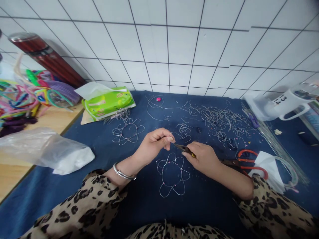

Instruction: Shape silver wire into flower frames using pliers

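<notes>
With thumb and fingers pinched together, my left hand holds a thin piece of wire above the blue cloth. My right hand is wrapped round a pair of pliers, whose dark jaws reach to the wire at my left fingertips. Whether the jaws grip the wire is too small to tell. Just below lies a flower-shaped wire frame with looped petals and small pink beads on its ring. A second wire flower lies to the left of my left hand.
Loose wire scraps lie beyond my right hand. Orange-handled scissors and straight wires are on the right, near a white mug. Left are green wipes, a plastic bag, a red thermos and pipe cleaners.
</notes>
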`<action>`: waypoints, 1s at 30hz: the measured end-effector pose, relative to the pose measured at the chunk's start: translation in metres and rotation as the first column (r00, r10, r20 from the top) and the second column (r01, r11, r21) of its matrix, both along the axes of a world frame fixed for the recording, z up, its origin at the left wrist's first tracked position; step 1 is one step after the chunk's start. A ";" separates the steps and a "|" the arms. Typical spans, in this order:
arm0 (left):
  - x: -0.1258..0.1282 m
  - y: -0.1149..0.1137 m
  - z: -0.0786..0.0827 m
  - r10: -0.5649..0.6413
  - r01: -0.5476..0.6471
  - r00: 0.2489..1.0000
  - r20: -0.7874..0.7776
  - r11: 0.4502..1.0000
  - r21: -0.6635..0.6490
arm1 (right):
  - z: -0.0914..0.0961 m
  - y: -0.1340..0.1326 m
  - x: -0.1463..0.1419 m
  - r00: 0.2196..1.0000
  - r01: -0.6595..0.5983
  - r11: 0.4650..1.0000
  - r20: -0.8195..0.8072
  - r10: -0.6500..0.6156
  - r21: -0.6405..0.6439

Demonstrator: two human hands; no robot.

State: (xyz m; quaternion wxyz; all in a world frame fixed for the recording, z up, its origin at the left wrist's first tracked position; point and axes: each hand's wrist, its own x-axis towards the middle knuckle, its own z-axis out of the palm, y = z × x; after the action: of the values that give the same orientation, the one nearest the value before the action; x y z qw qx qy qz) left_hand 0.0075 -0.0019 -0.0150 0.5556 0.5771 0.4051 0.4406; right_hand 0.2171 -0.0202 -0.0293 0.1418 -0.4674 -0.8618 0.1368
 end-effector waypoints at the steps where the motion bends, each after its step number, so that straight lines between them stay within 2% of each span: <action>1: 0.002 -0.002 -0.001 0.023 -0.023 0.999 0.032 1.000 0.004 | 0.000 0.000 -0.001 1.000 0.000 1.000 -0.014 -0.001 -0.012; 4: 0.005 -0.005 -0.003 0.057 -0.048 0.988 0.141 0.997 -0.067 | -0.001 -0.002 -0.001 0.999 0.000 1.000 -0.047 0.001 0.015; 7: 0.003 -0.002 -0.002 0.112 -0.064 0.956 0.270 0.981 -0.181 | -0.001 -0.004 0.000 0.999 -0.026 0.990 -0.036 0.031 0.136; 9: 0.000 0.001 0.000 0.158 -0.097 0.937 0.312 0.974 -0.204 | -0.001 -0.005 0.001 0.998 -0.049 0.977 -0.013 0.053 0.206; 11: -0.003 0.004 0.001 0.138 -0.088 0.950 0.279 0.979 -0.182 | -0.002 -0.005 0.001 0.999 -0.050 0.968 0.004 0.050 0.248; 15: -0.004 0.003 0.003 0.047 -0.036 0.993 0.112 0.995 -0.095 | -0.003 -0.003 0.001 1.000 -0.015 0.954 0.028 0.007 0.298; 20: -0.002 0.001 0.003 0.038 -0.039 0.999 -0.025 0.998 -0.045 | -0.002 -0.002 0.000 0.997 -0.036 0.945 0.078 0.011 0.324; 26: -0.001 0.000 0.000 0.008 -0.013 0.991 -0.131 0.999 -0.033 | -0.001 -0.001 -0.001 0.990 -0.082 0.924 0.140 0.031 0.374; 30: 0.000 -0.002 -0.002 -0.041 0.032 0.988 -0.149 0.998 -0.063 | -0.001 0.000 0.000 0.981 -0.122 0.894 0.188 0.044 0.432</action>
State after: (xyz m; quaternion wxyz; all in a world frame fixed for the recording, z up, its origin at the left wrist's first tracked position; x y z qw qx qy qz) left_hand 0.0073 -0.0036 -0.0166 0.5485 0.5991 0.4484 0.3732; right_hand 0.2175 -0.0206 -0.0298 0.1625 -0.3958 -0.8986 -0.0973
